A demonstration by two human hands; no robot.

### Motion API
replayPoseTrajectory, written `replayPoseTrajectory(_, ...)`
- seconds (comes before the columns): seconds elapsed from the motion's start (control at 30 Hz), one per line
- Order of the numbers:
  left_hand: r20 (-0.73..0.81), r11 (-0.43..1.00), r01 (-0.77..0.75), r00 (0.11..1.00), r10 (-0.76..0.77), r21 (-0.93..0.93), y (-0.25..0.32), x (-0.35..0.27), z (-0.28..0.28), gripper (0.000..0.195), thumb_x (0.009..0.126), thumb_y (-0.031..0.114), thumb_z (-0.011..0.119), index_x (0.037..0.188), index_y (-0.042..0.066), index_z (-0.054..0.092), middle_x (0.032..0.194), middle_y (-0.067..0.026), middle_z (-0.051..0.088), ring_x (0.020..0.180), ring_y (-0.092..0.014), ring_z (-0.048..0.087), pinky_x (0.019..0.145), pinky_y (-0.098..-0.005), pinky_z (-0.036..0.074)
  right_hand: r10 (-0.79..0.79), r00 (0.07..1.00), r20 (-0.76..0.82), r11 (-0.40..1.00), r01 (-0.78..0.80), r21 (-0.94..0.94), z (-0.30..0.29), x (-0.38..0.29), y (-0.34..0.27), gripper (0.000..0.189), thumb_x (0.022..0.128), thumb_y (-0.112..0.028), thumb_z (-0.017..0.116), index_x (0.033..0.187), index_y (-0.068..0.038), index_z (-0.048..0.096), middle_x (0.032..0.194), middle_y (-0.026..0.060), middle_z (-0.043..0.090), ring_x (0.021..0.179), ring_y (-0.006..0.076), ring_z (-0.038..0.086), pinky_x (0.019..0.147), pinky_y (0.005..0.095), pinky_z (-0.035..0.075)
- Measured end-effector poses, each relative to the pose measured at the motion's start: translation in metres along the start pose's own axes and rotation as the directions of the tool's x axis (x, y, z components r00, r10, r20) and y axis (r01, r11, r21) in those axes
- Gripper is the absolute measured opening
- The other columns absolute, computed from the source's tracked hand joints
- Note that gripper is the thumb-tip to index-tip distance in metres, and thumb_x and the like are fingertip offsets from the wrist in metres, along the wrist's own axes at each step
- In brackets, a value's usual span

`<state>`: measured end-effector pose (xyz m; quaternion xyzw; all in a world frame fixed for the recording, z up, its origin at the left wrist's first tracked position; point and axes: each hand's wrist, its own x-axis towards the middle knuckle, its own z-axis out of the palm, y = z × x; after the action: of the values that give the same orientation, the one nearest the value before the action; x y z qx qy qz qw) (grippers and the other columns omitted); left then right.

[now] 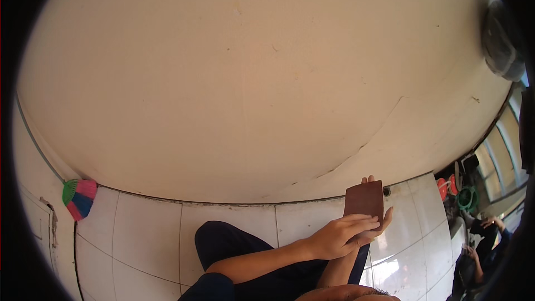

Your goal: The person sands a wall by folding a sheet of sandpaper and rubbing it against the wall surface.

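Observation:
A reddish-brown, flat rectangular piece point(363, 200), of leather or a sheet like sandpaper, is held over the floor near the wall. My right hand point(388, 220) is under it, mostly hidden. Two of its fingertips show past the far edge, and its thumb side shows along the right. Across the near edge lies my left hand point(340, 234), with its fingers flat on the upper face. Whether the left thumb pinches the edge is unclear. Below are my crossed legs in dark trousers point(234, 240).
A cream wall point(234, 104) with a long crack rises in front of white floor tiles point(144, 234). At left a multicoloured broom point(79, 198) leans head-down. Red footwear point(446, 186), a green basket point(467, 198) and a seated person point(480, 255) are at right. A dark bag-like object point(503, 46) hangs upper right.

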<state>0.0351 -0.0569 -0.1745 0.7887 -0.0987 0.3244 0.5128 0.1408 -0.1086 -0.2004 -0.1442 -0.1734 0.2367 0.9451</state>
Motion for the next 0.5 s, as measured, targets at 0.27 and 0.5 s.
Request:
replayPoseTrajectory(0.27,0.1,0.982,-0.105,0.991,0.089,0.159,-0.006,-0.003,0.007,0.057,0.093,0.03,0.067,0.136,-0.003,0.051,0.137,-0.0181,0.057,0.13,-0.031,0.052,0.107,-0.0405,0.044,0.036,0.997,-0.073,0.998,-0.033,0.053,-0.009,-0.004,-0.004,0.072,0.095,-0.055,0.039,0.134,0.004,0.049,0.136,0.0172,0.053,0.13,0.0324,0.046,0.108,0.0493,0.039)
replayPoseTrajectory(0.5,0.139,0.947,-0.128,0.986,0.09,0.295,-0.007,-0.008,0.009,0.064,0.091,0.033,0.066,0.142,0.0,0.046,0.141,-0.0167,0.054,0.13,-0.031,0.051,0.108,-0.0416,0.042,-0.039,0.976,-0.213,0.999,0.032,-0.037,-0.008,0.0,-0.004,0.062,0.092,-0.054,0.041,0.114,0.001,0.061,0.116,0.0143,0.062,0.118,0.0307,0.054,0.099,0.0491,0.045)
